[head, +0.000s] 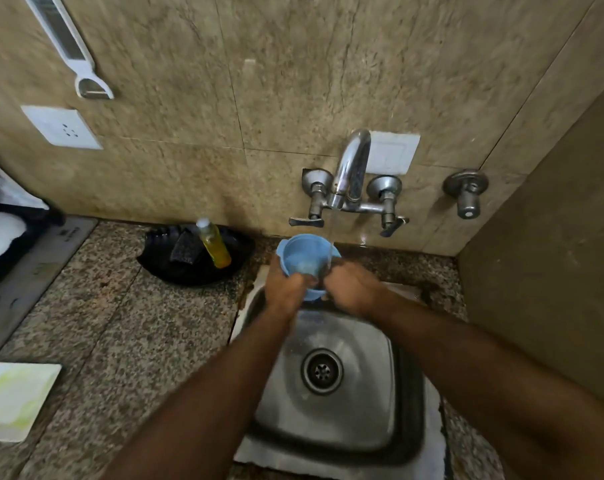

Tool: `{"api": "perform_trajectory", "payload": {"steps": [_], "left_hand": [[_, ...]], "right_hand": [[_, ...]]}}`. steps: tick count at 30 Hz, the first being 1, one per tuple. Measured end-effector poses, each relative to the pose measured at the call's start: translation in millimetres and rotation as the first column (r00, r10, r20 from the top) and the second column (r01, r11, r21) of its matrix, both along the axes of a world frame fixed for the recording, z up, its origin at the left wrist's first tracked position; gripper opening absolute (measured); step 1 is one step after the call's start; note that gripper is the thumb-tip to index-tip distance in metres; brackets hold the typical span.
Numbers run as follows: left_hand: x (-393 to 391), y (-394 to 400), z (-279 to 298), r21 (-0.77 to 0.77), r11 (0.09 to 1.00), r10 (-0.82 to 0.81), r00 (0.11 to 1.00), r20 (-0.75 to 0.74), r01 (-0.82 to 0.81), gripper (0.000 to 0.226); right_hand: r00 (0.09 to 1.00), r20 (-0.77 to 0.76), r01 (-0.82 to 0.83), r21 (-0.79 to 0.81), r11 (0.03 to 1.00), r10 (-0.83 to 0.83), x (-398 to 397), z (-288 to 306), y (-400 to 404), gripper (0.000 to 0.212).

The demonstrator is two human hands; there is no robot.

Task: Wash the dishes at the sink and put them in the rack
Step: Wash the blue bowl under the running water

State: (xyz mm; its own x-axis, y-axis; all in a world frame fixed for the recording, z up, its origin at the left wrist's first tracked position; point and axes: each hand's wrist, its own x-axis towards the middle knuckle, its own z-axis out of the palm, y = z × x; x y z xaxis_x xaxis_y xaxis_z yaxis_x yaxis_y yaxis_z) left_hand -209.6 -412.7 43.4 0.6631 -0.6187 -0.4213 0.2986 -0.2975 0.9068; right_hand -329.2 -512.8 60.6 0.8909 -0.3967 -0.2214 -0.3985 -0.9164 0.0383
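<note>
Over the steel sink (331, 427), you are holding a blue cup (302, 256) under the running tap (351, 168). Left hand (283, 289) is gripping its wall; right hand (354, 289) is curling at its rim, hold unclear. Cup looks light, stiff plastic, likely slippery wet, so grip its wall.

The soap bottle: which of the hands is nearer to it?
Left. The left hand grips the cup just right of the bottle; the right hand is beyond the cup.

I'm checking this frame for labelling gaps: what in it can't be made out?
Head view only:
- Blue cup: lower part hidden by both hands; left hand grips it, right hand blurred, grip unclear.
- Dish rack: cut off by left edge.
- Bottle: label too small.
</note>
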Motion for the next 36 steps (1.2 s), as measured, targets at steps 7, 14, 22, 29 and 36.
{"api": "perform_trajectory", "payload": {"steps": [7,14,22,29,36], "left_hand": [[13.4,-4.6,-21.8,0.026,0.999,0.025,0.989,0.146,-0.029,0.059],[36.5,-12.4,-8.6,0.056,0.966,-0.246,0.965,-0.096,0.252,0.065],[-6.0,-5.2,-57.6,-0.029,0.942,0.335,0.937,0.103,-0.333,0.064],[24.6,-7.3,1.2,0.196,0.963,-0.154,0.975,-0.163,0.185,0.034],[8.6,-14.7,-13.3,0.065,0.983,0.176,0.978,-0.111,-0.17,0.028]], "right_hand": [[0.991,0.053,-0.112,-0.142,0.984,0.12,-16.5,-29.4,11.5,0.055],[0.977,-0.151,-0.185,-0.233,0.955,0.152,-4.0,-4.1,-5.1,0.033],[0.998,0.03,0.059,-0.068,0.996,-0.057,10.8,-28.7,27.1,0.026],[0.961,-0.124,-0.274,-0.294,0.916,0.247,-10.7,-28.3,-18.6,0.081],[0.985,-0.173,-0.011,-0.201,0.979,-0.024,6.1,-12.4,7.2,0.03]]}}
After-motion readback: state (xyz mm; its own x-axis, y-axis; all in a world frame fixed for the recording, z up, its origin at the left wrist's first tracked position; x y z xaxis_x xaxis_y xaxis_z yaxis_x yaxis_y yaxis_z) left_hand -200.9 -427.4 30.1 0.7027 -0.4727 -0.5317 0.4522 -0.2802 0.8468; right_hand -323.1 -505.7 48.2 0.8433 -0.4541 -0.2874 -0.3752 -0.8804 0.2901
